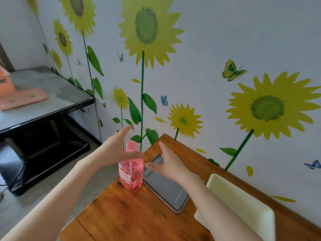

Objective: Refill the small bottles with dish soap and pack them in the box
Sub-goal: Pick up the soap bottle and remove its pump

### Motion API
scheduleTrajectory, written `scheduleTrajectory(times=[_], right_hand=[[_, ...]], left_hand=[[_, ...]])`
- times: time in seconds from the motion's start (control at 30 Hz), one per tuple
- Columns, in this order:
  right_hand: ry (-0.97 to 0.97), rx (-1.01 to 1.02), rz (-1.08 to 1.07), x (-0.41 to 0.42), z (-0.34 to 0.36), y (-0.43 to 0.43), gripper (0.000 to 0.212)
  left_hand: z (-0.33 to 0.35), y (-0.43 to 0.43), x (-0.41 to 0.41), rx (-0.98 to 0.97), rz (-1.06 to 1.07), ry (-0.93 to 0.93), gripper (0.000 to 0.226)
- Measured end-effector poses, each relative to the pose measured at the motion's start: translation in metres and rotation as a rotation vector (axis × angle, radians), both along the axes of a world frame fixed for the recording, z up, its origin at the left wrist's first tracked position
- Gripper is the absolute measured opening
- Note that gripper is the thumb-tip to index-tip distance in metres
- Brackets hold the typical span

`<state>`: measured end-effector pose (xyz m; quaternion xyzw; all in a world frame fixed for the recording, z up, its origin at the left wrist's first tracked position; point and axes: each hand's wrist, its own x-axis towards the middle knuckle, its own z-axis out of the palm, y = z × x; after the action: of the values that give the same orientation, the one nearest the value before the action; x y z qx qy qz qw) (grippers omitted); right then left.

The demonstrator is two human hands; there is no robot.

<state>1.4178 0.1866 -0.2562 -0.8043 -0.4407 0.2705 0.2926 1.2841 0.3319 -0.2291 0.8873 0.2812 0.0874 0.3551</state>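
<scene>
Left hand (116, 150), right hand (169, 164): fingers spread, flanking pink bottle (131, 174); long axis vertical, cap up.

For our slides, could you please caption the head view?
An open left hand and right hand flank an upright pink bottle near the edge of the wooden table, beside a grey tray.
</scene>
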Motion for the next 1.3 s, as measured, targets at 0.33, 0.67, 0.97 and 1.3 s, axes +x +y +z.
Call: scheduleTrajectory(times=[0.33,0.67,0.97,1.3], right_hand=[[0.063,-0.119,-0.013,-0.021,-0.062,0.041,0.093],[0.079,-0.043,-0.092,-0.028,-0.091,0.058,0.047],[-0.016,-0.039,-0.082,0.003,-0.054,0.028,0.028],[-0.088,0.110,-0.229,0.047,0.037,-0.071,0.067]], left_hand=[[-0.080,0.018,-0.015,-0.219,0.032,0.088,0.084],[-0.101,0.028,-0.012,-0.238,0.088,0.026,0.077],[-0.071,0.007,0.015,-0.077,0.062,-0.038,0.070],[-0.015,-0.054,0.071,-0.293,-0.238,-0.278,0.067]])
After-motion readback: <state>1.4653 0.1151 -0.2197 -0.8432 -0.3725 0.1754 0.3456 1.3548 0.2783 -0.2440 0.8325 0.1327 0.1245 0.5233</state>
